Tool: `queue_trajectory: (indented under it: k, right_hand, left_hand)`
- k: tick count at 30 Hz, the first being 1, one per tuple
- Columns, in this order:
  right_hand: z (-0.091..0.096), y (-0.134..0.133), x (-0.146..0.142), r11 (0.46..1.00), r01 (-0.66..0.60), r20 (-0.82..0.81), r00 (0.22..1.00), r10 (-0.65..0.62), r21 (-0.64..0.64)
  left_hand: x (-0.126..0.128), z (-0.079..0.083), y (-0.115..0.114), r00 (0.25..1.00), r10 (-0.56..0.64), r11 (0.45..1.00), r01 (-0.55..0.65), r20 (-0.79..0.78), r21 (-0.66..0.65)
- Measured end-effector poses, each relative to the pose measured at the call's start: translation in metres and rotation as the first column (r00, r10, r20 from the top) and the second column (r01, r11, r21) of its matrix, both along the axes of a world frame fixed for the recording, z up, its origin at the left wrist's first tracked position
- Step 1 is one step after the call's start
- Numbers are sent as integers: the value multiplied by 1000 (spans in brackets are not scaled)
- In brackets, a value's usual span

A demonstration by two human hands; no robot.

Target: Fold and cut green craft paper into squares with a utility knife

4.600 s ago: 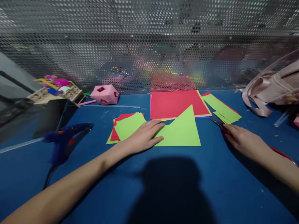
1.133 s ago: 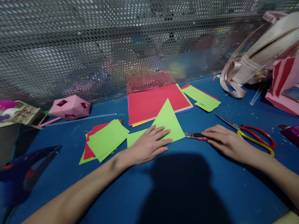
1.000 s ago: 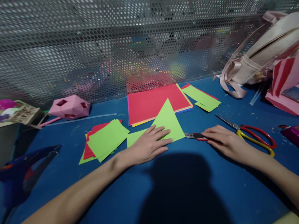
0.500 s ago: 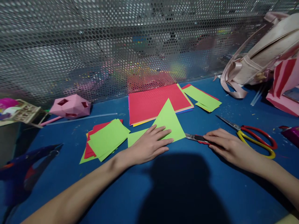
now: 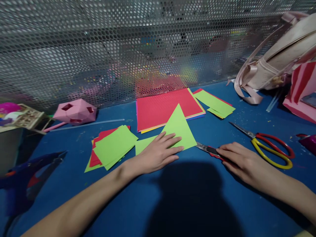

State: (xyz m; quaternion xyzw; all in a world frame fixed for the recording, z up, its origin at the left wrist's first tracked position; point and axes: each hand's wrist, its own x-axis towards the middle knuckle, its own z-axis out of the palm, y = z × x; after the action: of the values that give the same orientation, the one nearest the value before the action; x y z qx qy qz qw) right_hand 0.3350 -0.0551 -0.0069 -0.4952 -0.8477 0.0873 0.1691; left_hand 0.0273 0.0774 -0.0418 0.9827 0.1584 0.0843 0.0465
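My left hand (image 5: 161,149) lies flat with spread fingers on a folded light-green paper (image 5: 181,128), pressing it to the blue table (image 5: 118,200). One corner of this paper points up and overlaps the stack of coloured sheets (image 5: 163,110), whose top sheet is red. My right hand (image 5: 240,161) is closed around the handle of a red and black utility knife (image 5: 209,150). The knife lies low over the table, its blade tip at the paper's right corner. Scissors (image 5: 271,148) with red and yellow handles rest just beyond my right hand.
Cut green and red pieces (image 5: 115,146) lie left of my left hand, and green strips (image 5: 216,103) at the back right. A blue glue gun (image 5: 27,177) is at the left, near a pink paper polyhedron (image 5: 75,112). A pale backpack (image 5: 278,62) leans against the perforated metal panel (image 5: 98,52).
My right hand has slid slightly right and toward me along the knife, showing more of its handle. The knife is tilted a little more. My left hand and the paper stay put.
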Motion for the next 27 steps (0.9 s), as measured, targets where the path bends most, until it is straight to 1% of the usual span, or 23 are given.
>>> queue_trajectory:
  k: [7, 14, 27]
  right_hand:
    - [-3, -6, -5, 1000, 7, -11, 1000, -7, -4]
    - [-4, -6, -8, 994, -5, 85, 996, -5, 109]
    - [-4, -6, -10, 997, -24, 90, 996, 17, 75]
  left_hand:
    - [0, -1, 0, 1000, -2, 1000, 2, 0, -2]
    - [0, -2, 1, 1000, 0, 1000, 0, -2, -3]
    - [0, 0, 1, 1000, 2, 1000, -2, -23, 2]
